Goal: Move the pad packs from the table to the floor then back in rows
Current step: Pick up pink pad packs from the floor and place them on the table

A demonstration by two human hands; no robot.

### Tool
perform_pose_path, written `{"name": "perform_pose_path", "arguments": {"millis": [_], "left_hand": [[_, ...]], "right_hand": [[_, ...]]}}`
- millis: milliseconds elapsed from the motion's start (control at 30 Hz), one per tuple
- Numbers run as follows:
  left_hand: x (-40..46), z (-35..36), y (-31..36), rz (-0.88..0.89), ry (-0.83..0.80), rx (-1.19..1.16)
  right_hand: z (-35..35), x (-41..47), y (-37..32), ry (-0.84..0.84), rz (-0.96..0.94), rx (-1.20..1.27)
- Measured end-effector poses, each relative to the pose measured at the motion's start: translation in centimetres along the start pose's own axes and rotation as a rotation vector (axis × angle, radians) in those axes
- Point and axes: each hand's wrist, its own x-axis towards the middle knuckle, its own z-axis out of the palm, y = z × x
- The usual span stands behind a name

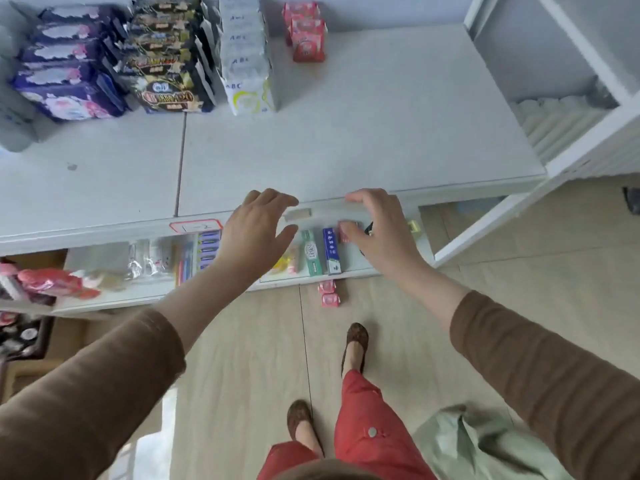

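Note:
Pad packs stand in rows at the back of the white table [346,140]: purple packs [65,71] at far left, black and gold packs [166,57] beside them, white packs [246,53] further right, and a short row of red packs [306,32]. Two small pink packs [328,294] lie on the floor by the lower shelf. My left hand [258,230] and my right hand [377,226] hover side by side over the table's front edge, fingers loosely spread, holding nothing.
A lower shelf [349,258] under the table holds toothpaste boxes [320,252], toothbrushes and small goods. A white shelf unit [561,81] stands at the right. Pink packets [52,282] lie at lower left. My feet stand on the pale wood floor [242,358].

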Motion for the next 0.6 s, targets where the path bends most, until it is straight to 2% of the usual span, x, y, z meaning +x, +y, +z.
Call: {"name": "perform_pose_path", "arguments": {"millis": [267,467,600], "left_hand": [[-10.4,12.0,-0.4,-0.110,-0.267,-0.057],[-15.1,26.1,-2.4,-0.256,-0.485,-0.091],[-16.4,36.7,-5.7,-0.361,-0.571,-0.143]], "right_hand": [[6.3,-10.6,9.2,-0.159,0.299,-0.009],[15.1,-15.7,20.9,-0.343,0.472,-0.017],[22.8,-17.6,28.9,-0.416,0.531,0.008]]}}
